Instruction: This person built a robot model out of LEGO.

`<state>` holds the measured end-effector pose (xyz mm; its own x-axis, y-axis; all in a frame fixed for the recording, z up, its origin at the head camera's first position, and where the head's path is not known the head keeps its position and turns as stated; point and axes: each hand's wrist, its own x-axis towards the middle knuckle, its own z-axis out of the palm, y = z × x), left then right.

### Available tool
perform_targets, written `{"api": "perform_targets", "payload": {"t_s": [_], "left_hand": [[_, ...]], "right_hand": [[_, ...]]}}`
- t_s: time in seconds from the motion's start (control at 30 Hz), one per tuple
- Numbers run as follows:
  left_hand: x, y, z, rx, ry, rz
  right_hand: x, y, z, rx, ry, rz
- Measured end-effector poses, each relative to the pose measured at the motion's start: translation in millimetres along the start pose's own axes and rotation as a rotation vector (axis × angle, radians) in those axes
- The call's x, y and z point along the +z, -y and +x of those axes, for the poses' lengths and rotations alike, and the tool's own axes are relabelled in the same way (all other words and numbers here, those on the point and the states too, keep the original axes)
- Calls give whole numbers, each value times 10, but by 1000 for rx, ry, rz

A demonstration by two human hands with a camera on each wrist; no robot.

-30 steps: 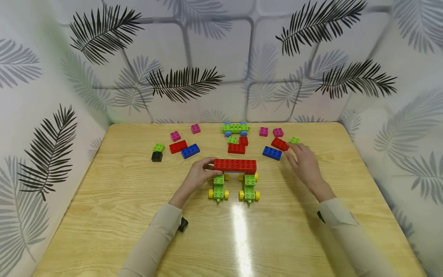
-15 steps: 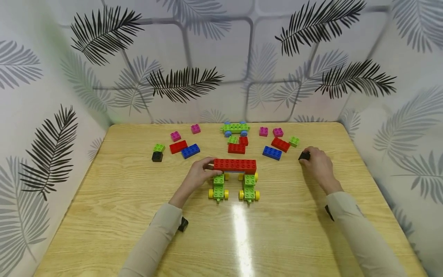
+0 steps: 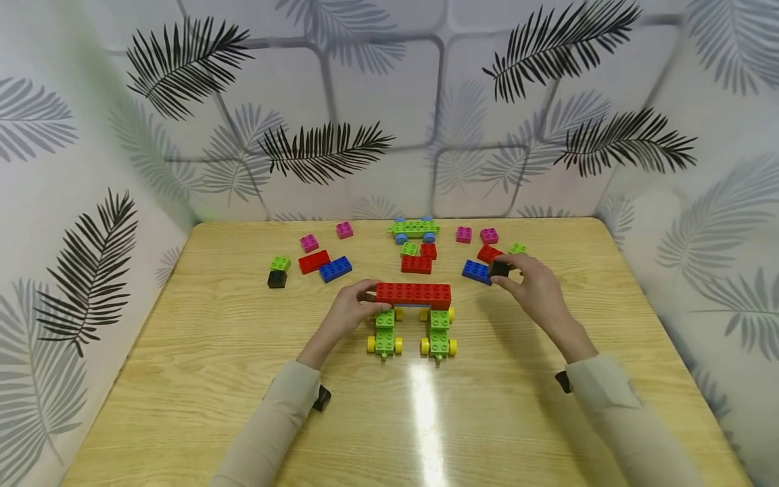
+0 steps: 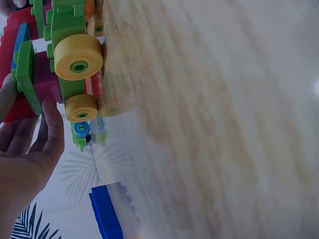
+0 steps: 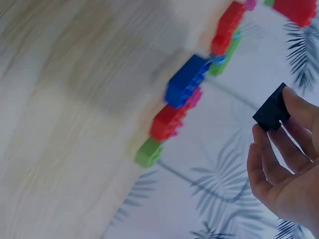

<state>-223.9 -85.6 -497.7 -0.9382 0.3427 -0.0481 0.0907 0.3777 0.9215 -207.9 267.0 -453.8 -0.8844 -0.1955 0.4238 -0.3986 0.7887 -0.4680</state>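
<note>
A long red brick bar lies across two green wheeled carts with yellow wheels at mid table. My left hand grips the bar's left end, fingers curled round it. My right hand is raised to the right of the bar and pinches a small black brick between thumb and fingertips, above a blue brick.
Loose bricks lie along the back of the wooden table: pink ones, a red and blue pair, a green-on-black stack, a green cart with blue wheels, red and green bricks. Patterned walls enclose three sides.
My right hand went right, picked up the black brick near the table's right side, and now carries it back left over the blue brick. My left hand stayed on the red bar.
</note>
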Motion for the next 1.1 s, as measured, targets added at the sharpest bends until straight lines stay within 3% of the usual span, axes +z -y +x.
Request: {"api": "perform_targets", "payload": {"t_s": [0.33, 0.8, 1.1], "left_hand": [[8, 4, 11, -11, -8, -4], [-1, -25, 14, -11, -4, -4], [-1, -11, 25, -15, -2, 16]], "right_hand": [[20, 437, 6, -95, 20, 109], [33, 696, 7, -134, 121, 163], [97, 717, 17, -197, 146, 135]]}}
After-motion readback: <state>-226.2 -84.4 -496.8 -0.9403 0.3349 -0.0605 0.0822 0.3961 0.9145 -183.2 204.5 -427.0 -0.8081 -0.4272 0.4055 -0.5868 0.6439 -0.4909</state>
